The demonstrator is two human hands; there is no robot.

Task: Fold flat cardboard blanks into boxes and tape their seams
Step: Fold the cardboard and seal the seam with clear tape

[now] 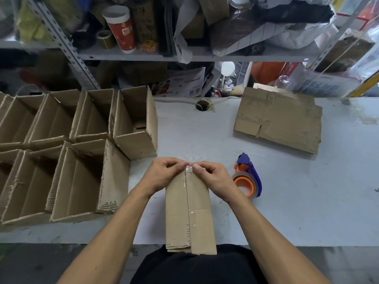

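Pale worktable [287, 201], cluttered shelves [143, 55] behind, left hand [162, 173] and right hand [211, 177] pinching clear tape [189, 168] onto box [190, 218] seam, folded boxes [82, 150] left, flat blanks [279, 117], tape dispenser [249, 177]

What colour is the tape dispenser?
Blue with an orange core, seen in the head view.

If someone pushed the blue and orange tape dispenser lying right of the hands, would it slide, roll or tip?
The blue and orange tape dispenser would probably slide, not roll: it lies on its side on the pale grey table, roll face up. It looks already tipped over, so toppling seems unlikely. The smooth tabletop suggests little grip.
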